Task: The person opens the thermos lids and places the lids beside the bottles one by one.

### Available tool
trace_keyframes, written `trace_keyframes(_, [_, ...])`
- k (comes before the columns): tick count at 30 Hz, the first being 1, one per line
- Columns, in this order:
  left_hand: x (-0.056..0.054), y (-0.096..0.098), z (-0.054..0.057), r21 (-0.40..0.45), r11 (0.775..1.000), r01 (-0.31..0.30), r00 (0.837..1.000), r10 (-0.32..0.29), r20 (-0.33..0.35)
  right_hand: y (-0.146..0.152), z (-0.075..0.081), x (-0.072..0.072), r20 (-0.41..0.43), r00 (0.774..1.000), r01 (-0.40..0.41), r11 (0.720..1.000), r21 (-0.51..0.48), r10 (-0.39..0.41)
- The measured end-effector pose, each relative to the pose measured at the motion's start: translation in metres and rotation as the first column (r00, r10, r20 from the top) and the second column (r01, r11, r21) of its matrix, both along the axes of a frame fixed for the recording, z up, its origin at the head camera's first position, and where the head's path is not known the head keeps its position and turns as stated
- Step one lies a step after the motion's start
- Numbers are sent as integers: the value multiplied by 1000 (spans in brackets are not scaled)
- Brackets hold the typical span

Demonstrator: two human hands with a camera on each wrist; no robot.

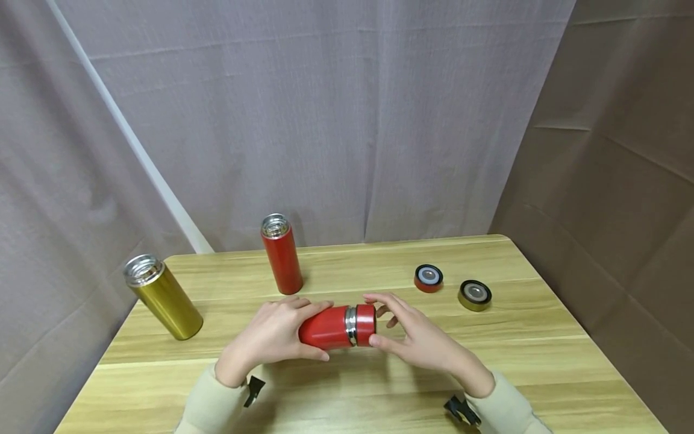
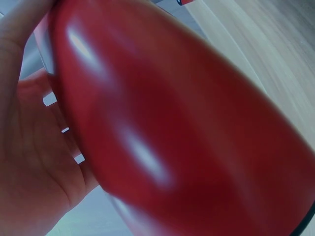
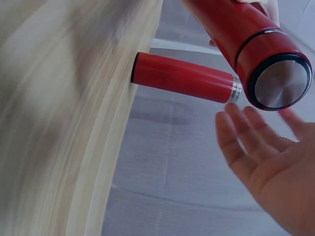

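Note:
A red thermos bottle [image 1: 328, 328] is held on its side above the table by my left hand [image 1: 279, 330], which grips its body; the left wrist view shows the red body [image 2: 172, 113] up close against the palm. At its right end sits a red lid [image 1: 365, 325] with a silver band between lid and body. In the right wrist view the lid's end is a metal disc [image 3: 281, 83] in a black ring. Beside that end is my right hand [image 1: 414, 334], fingers spread and slightly bent, not closed round the lid; the palm shows in the right wrist view.
A second red thermos [image 1: 284, 262] stands lidless behind the hands, and a lidless gold thermos [image 1: 170, 304] stands at the left. A red lid [image 1: 428, 278] and a gold lid [image 1: 475, 295] lie underside up at the right. Grey curtains [image 1: 347, 120] hang behind the wooden table [image 1: 542, 374].

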State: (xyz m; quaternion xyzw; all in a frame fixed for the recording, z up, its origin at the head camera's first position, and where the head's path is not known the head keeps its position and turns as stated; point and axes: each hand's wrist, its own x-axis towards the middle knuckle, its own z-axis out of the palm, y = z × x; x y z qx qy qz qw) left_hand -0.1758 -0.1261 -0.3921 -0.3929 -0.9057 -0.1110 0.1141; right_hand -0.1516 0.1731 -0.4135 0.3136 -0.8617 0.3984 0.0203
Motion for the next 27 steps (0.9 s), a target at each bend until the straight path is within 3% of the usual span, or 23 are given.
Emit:
trace_keyframes(6, [1,1,2,-3,1000,2,1000,-2,-4,-1,0,-2,52,998,21,999,41,-24])
trace_keyframes(16, [1,0,1,-13,1000,5,1000,-5,-8,-2,3,0,105,994,19,1000,7,-20])
trace_keyframes(27, [3,1,1,-12,999,30,1000,-30,-9,0,2,4,57,998,7,1000,22,-8])
